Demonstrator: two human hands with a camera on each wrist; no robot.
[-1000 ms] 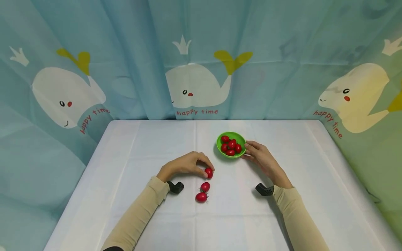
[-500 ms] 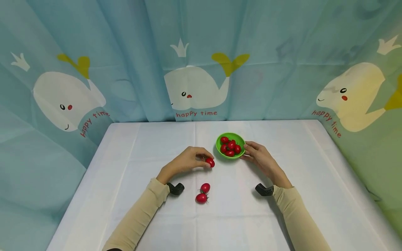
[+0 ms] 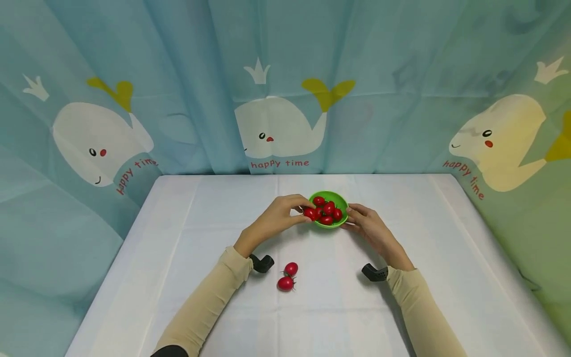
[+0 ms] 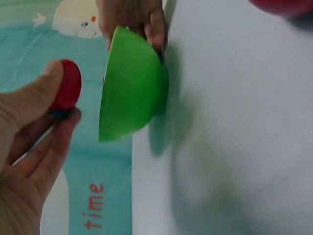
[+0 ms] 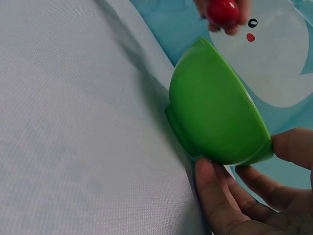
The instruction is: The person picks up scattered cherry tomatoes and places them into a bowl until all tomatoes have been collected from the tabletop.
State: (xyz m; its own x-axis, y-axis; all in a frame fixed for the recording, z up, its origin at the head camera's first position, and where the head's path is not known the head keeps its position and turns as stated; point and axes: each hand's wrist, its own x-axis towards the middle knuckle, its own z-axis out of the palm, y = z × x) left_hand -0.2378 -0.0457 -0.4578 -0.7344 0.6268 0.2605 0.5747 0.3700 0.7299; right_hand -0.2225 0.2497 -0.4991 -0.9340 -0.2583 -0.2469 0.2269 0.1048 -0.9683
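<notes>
A cherry tomato (image 4: 70, 85) is pinched between the thumb and fingers of my left hand (image 3: 280, 215), held up at the left rim of a green bowl (image 3: 342, 201). In the left wrist view it stands just apart from the bowl's rim. Several red cherry tomatoes (image 3: 329, 208) lie inside the bowl. My right hand (image 3: 373, 229) grips the bowl's right side, thumb at the rim and fingers under it, as the right wrist view shows. Two more tomatoes, one upper (image 3: 291, 269) and one lower (image 3: 285, 284), lie close together on the table in front.
A white cloth covers the table (image 3: 214, 317). Behind it hangs a blue curtain (image 3: 285, 44) with whale prints. Black wrist devices sit at both cuffs, one left (image 3: 262, 264) and one right (image 3: 374, 272).
My left hand has lifted a cherry tomato off the table and carried it up and rightward to the bowl's rim. The right hand stays on the bowl.
</notes>
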